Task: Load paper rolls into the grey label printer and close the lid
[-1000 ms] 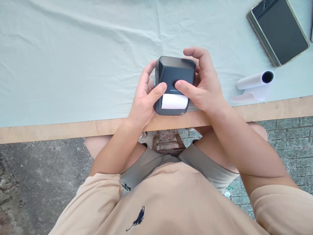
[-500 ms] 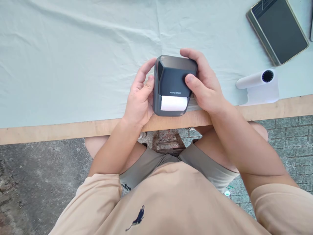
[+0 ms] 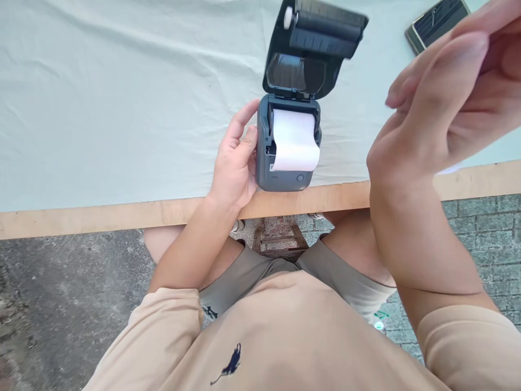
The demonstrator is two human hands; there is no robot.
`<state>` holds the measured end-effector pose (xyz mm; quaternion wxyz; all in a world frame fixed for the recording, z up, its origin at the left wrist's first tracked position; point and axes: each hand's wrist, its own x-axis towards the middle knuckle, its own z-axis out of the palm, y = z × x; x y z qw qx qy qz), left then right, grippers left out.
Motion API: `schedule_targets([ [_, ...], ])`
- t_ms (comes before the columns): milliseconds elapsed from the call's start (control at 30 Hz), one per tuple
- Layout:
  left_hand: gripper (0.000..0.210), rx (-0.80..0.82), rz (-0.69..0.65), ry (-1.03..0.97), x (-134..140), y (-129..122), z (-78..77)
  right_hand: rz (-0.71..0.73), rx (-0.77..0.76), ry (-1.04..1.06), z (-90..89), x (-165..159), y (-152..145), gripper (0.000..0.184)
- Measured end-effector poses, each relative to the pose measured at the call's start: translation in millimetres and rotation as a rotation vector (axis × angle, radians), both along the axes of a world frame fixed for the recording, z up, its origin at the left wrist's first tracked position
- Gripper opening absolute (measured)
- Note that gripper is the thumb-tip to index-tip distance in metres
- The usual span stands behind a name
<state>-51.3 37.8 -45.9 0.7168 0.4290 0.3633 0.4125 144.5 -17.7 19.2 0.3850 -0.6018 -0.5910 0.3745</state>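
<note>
A dark grey label printer point(image 3: 285, 181) is held over the table's front edge, its lid point(image 3: 301, 76) swung up and back on the hinge. Inside lies a roll of white label paper point(image 3: 296, 136), with its loose end draped over the front of the body. My left hand point(image 3: 234, 157) grips the printer's left side, thumb and fingers against the casing. Raised to the right and close to the camera, my right hand point(image 3: 448, 103) is apart from the printer. Its fingers are stretched out, and I see nothing in it.
A pale green cloth point(image 3: 122, 108) covers the table, whose bare wooden edge point(image 3: 101, 216) runs along the front. A phone-like device with a dark screen point(image 3: 437, 24) lies at the upper right, partly behind my right hand. Below the table are my legs and a small wooden stool point(image 3: 280, 252).
The printer's lid has gone from closed to wide open, exposing the paper roll. My right hand has left the printer and moved up and right, now covering the loose white roll on the table.
</note>
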Motion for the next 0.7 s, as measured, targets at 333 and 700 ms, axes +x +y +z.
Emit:
schedule_targets([
  [333,0.056,-0.022,-0.01,-0.002,1,-3,5.5,0.055,-0.059,-0.594,33.3,-12,18,0.012],
  [700,0.064,-0.121,-0.057,-0.127,1,-5,12.5,0.142,-0.126,-0.785,50.8,-28,28,0.018],
])
